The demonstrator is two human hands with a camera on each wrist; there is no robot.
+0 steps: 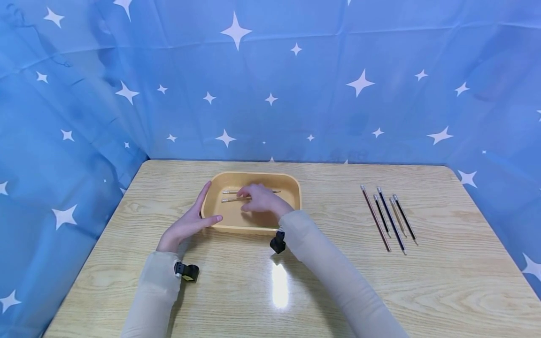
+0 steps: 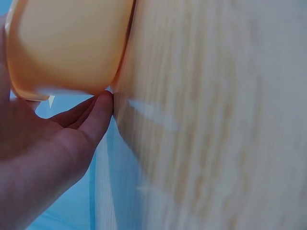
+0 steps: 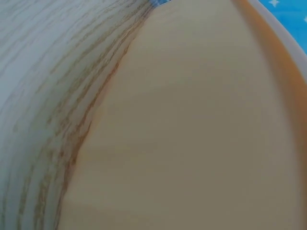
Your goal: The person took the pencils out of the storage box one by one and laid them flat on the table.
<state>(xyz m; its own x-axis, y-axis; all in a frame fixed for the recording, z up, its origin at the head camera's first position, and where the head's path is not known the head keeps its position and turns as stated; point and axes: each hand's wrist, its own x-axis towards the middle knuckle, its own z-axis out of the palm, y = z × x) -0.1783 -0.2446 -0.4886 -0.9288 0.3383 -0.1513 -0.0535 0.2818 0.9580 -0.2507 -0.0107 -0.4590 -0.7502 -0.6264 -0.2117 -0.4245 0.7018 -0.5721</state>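
A shallow yellow-orange plastic tray (image 1: 253,229) stands at the middle-left of the table. My left hand (image 1: 186,226) rests against its left front corner. The fingers lie along the outer side and the thumb reaches over the front rim; in the left wrist view the fingertips (image 2: 103,103) meet the wall's lower corner. Inside the tray, my right hand (image 1: 263,199) holds a wood-coloured pencil (image 1: 230,200), finger and thumb on either side of it. Its far end is hidden under the hand. A second pencil (image 1: 229,191) lies beyond it, partly covered by the fingers.
On the right side of the table lies a slanted group of several pencils: a dark red one (image 1: 374,215), dark ones (image 1: 390,218) and a wood-coloured one (image 1: 398,217). A blue cloth with white stars (image 1: 313,94) hangs behind the wooden table (image 1: 329,281).
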